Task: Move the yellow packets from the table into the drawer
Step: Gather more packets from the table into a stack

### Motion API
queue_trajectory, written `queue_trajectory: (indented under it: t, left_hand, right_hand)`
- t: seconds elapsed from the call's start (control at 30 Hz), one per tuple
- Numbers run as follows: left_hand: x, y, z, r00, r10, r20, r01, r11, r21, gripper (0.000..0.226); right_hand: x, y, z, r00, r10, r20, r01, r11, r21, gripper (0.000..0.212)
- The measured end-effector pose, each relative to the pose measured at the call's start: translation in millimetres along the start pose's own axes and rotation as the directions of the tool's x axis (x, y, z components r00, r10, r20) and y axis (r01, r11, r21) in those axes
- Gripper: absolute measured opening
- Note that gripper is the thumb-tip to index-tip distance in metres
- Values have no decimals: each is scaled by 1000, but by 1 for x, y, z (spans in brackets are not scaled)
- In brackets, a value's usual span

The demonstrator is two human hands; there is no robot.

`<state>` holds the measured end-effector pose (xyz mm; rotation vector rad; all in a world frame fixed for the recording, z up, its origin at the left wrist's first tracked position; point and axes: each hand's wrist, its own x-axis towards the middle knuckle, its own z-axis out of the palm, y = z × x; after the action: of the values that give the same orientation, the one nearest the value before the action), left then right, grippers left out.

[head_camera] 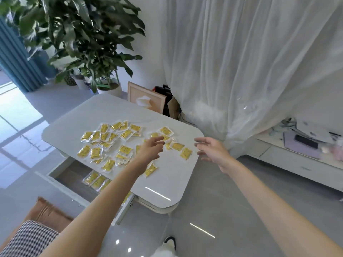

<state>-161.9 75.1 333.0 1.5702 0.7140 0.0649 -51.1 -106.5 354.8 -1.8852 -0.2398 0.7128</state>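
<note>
Yellow packets (95,152) are lying scattered, many of them overlapping, across the middle of the white tabletop (115,110), spreading from its 9 o'clock side toward its 3 o'clock edge. At the frame's 9 o'clock a blue curtain (16,62) is hanging, and at 7 o'clock a checked cushion (29,238) is showing. A leafy plant (83,43) is standing at 11 o'clock, beyond the tabletop. The drawer (72,173) is standing pulled open below the tabletop's 7 o'clock edge. A few more of the packets are lying in it, partly hidden by the tabletop and the left forearm. The left hand (152,147) is hovering over the packets near the tabletop's centre, fingers straight and loosely spread, gripping nothing; whether the fingertips are touching a packet cannot be told. The right hand (213,151) is hovering just past the tabletop's 3 o'clock edge, fingers spread and slightly bent, holding nothing. A sheer white curtain (241,62) is hanging from 12 to 2 o'clock, and a low white cabinet (297,160) is standing at 4 o'clock.
</note>
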Motion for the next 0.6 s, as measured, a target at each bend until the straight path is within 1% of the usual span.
queue_trajectory:
  t: [0.17,0.33,0.47,0.6]
  left_hand:
    - [48,6,24,1000,-26,-8,26,1000,10,38]
    - [124,20,44,998,-51,-47,50,999,-15,39]
    - [187,33,58,989,-121,-87,114,990,-76,41]
    - [236,41,71,978,-173,-114,161,982,-101,41]
  right_hand:
    - [49,5,-23,999,3,44,-2,1000,-26,24]
    - [122,10,-46,995,38,92,-31,996,-82,25]
    - [186,7,-62,985,95,141,-76,988,-136,27]
    - [243,-1,-76,975,113,193,-77,979,-187,27]
